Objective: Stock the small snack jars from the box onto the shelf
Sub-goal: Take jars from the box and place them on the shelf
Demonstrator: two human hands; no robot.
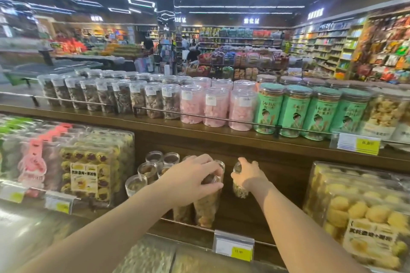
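On the lower wooden shelf [277,224] stand several small clear snack jars [147,169] in a cluster behind a metal rail. My left hand [190,178] grips the top of the front jar [206,208], which holds yellowish snacks and stands on the shelf. To its right, my right hand [248,175] holds another small jar [239,189] by its upper part, in the air over the open gap of the shelf. The box is not in view.
Flat trays of pastries [88,175] fill the shelf's left, a tub of yellow cakes [359,210] its right. Tall jars [213,106] line the upper shelf behind a rail. A price tag [233,247] clips to the shelf's front edge. Store aisles lie beyond.
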